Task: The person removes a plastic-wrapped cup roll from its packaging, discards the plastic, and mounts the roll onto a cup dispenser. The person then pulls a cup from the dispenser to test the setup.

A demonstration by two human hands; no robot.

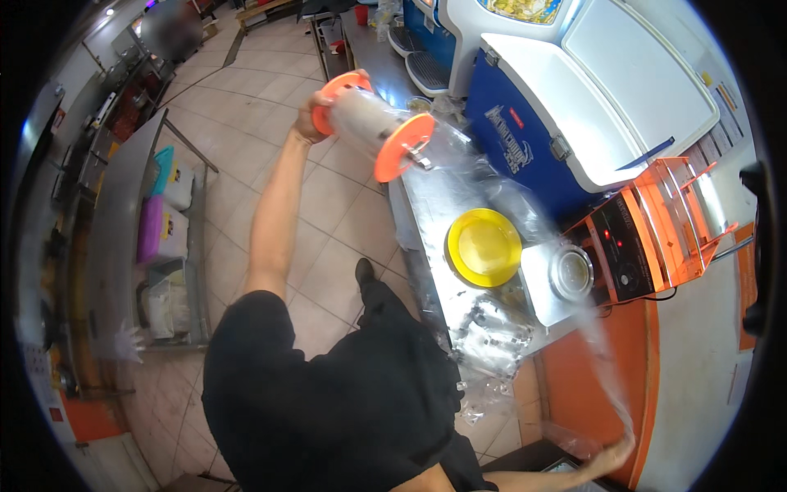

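My left hand (315, 117) grips one orange end disc of a roll of clear plastic film (363, 120), raised over the near edge of the metal table. At the lower right, my right hand (615, 454), blurred by motion, is closed on the free end of a long strip of the clear film (605, 363). The strip runs from the roll across the table. On the table, a yellow plate (484, 247) sits beside an orange machine (658, 227) whose metal tray holds a round clear lid or cup (572, 272).
A blue cooler (522, 129) with its white lid raised stands behind. A drink dispenser (455, 37) is beyond it. Crumpled printed film (495, 338) lies at the table's near corner. A metal shelf (117, 215) with plastic boxes stands to the left.
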